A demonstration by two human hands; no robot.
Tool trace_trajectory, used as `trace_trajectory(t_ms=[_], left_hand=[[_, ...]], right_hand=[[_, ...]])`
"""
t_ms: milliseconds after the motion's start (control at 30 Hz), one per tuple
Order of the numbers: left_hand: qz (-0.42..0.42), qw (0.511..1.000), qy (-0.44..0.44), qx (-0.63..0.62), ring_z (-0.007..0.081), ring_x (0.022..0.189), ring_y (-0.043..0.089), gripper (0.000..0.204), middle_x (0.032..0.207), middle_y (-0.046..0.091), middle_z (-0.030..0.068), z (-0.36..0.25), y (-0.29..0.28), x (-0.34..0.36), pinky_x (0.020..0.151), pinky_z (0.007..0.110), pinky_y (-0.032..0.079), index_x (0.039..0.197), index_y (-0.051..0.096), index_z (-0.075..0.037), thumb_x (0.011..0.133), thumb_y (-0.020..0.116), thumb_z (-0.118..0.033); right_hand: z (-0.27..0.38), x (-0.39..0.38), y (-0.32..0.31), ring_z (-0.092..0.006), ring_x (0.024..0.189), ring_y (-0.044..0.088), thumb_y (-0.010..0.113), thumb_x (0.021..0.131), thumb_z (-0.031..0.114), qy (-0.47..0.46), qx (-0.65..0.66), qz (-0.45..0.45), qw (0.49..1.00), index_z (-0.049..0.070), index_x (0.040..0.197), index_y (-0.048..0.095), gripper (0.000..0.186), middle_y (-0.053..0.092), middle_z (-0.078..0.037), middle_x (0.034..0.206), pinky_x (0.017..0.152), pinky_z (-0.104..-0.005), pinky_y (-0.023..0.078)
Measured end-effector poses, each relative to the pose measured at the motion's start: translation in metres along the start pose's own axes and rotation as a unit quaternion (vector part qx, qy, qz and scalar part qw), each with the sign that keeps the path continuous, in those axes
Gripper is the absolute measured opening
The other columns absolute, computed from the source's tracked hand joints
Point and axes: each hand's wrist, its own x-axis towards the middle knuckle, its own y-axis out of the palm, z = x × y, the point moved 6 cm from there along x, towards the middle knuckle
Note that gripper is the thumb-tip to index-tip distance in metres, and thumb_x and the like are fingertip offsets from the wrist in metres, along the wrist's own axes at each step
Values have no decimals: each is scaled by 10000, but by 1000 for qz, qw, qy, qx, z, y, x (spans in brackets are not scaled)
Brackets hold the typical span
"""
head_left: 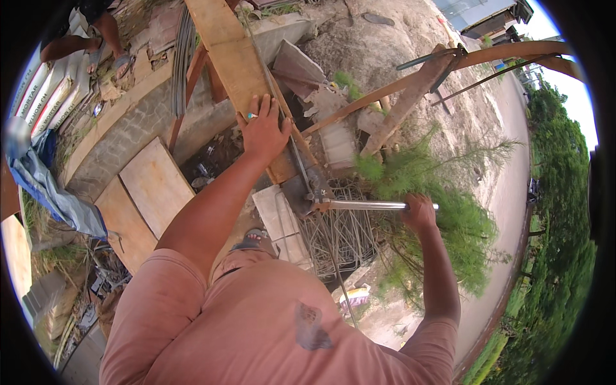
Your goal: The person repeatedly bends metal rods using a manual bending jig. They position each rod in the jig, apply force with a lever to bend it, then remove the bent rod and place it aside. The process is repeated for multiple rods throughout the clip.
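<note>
My left hand, a ring on one finger, lies flat on a long wooden plank with its fingers apart. Beside its fingertips, a thin steel rod runs along the plank's right edge to a metal bending tool at the near end. From that tool a shiny metal lever handle sticks out to the right. My right hand is closed around the lever near its far end. Whether the left palm presses on the rod is hidden.
Bent steel bars are heaped below the tool. A feathery green bush surrounds my right hand. Steel rods stand bundled at upper left, near sacks and another person's legs. Wooden beams cross at upper right; boards lie left.
</note>
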Motion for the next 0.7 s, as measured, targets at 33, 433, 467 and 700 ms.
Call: trace_trajectory(t_ms=[33,433,467,700], left_hand=[[-1,1000,1,-5,269,1445,175,614,1515,316,89,0,1,1,1089,679,178,1422,404,-76,924,467,-429],[-10,1000,-3,-16,262,1447,167,626,1516,312,73,2,5,1,1103,668,160,1426,402,-86,925,470,-454],[-9,1000,-4,-15,261,1446,168,627,1516,312,72,3,6,1,1104,666,159,1427,402,-86,925,471,-455],[-11,1000,2,3,263,1442,187,624,1516,319,67,5,6,0,1099,663,171,1420,413,-82,922,479,-451]], right_hand=[[1,5,-2,-337,764,567,675,757,182,-22,-12,-28,999,82,729,548,164,578,-112,737,719,-451,439],[6,-2,14,-317,821,512,673,818,206,-15,-47,-183,982,92,735,537,196,509,-89,779,734,-446,382],[4,-2,17,-315,826,515,672,813,196,-12,-46,-170,984,94,738,541,183,511,-90,780,742,-444,385],[9,29,7,-301,855,533,661,747,132,-40,-40,-106,993,113,776,586,83,537,-87,800,768,-430,400]])
